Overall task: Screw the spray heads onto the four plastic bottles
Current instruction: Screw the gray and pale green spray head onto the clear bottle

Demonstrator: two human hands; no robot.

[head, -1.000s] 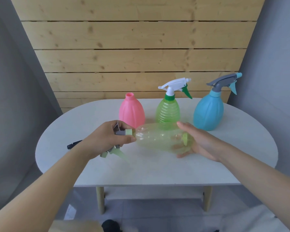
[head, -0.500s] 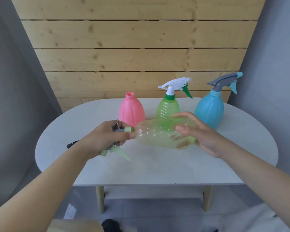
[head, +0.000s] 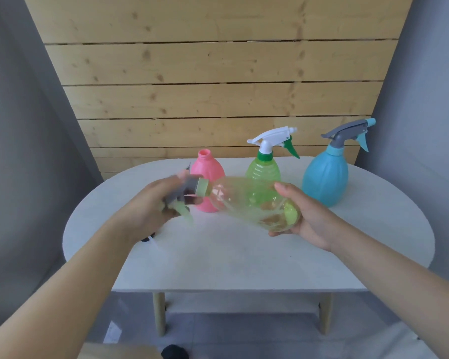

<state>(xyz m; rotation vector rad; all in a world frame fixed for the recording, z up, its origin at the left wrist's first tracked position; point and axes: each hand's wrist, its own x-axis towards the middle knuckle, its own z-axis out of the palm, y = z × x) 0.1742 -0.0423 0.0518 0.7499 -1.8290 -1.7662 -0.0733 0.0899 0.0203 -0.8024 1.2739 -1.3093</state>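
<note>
Both arms reach in from the near edge; left hand (head: 151,206) is blurry, fingers curled tight, right hand (head: 306,218) cupped, thumb up.

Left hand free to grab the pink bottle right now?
Probably not. The left hand grips the spray head on the clear bottle, which it holds right in front of the pink bottle; it would have to let go first.

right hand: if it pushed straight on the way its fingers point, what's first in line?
Probably the pink bottle: the right hand cups the clear bottle's base, fingers pointing left and away. Depth is unclear from this one view.
</note>
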